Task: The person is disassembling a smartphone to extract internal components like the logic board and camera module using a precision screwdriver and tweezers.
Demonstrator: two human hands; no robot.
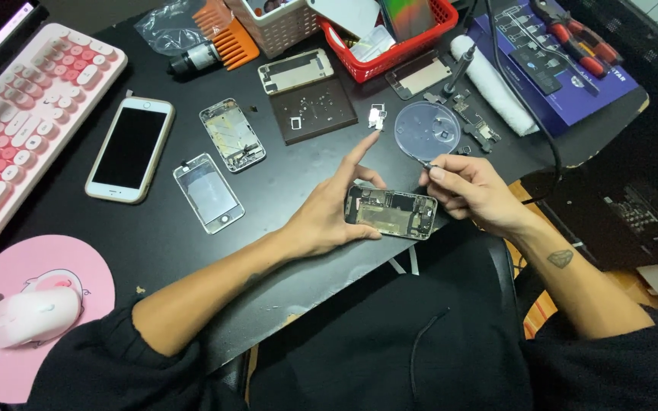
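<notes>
A phone-repair desk: gutted silver phone frames (231,133), red-handled pliers (579,34) and a pink round-keyed keyboard (20,114) crowd the black tabletop (283,183).

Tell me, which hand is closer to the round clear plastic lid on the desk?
Right. The right hand sits just below the round clear lid, its tool tip at the rim. The left hand holds the opened phone, farther away down-left.
</notes>
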